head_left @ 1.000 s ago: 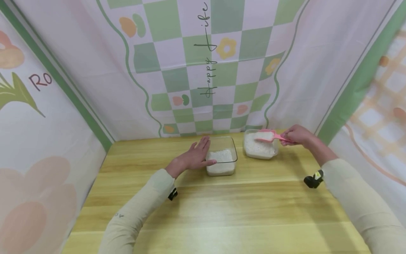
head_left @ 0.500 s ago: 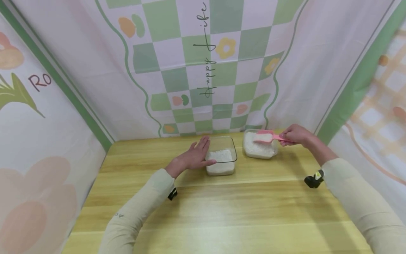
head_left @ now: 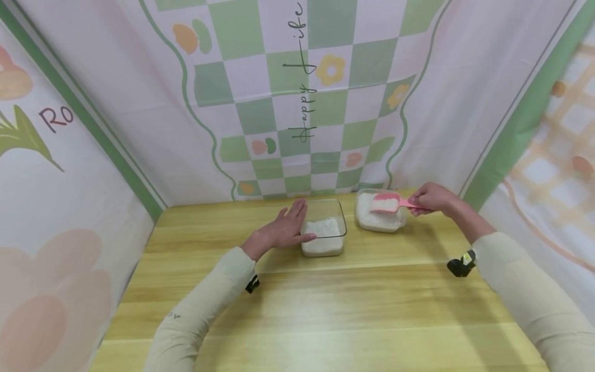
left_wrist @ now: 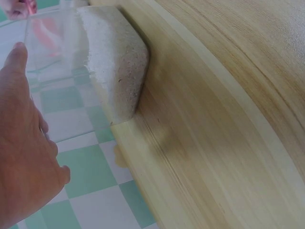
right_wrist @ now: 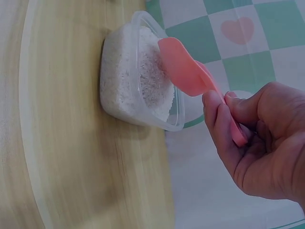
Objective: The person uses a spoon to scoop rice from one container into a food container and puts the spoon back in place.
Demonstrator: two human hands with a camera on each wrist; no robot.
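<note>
My right hand (head_left: 429,199) grips the handle of a pink scoop (head_left: 392,203), fingers and thumb curled round it. The scoop is held over a plastic tub (right_wrist: 138,78) of white rice (right_wrist: 152,67), its bowl tilted, with some rice in it in the head view. To the left stands a clear, dark-rimmed container (head_left: 345,219), partly filled with rice (left_wrist: 112,52). My left hand (head_left: 283,229) lies along its left side with fingers extended; the left wrist view shows the thumb near the rim. Whether the palm presses the wall I cannot tell.
Both containers stand at the back of a wooden table (head_left: 307,305), a small gap between them. A patterned cloth (head_left: 288,113) hangs right behind the table's back edge. More printed cloth rises on the left and right sides.
The scoop has tilted and dipped a little over the right tub; its rice looks less heaped and more pink inner wall shows. My left hand and both containers have stayed put.
</note>
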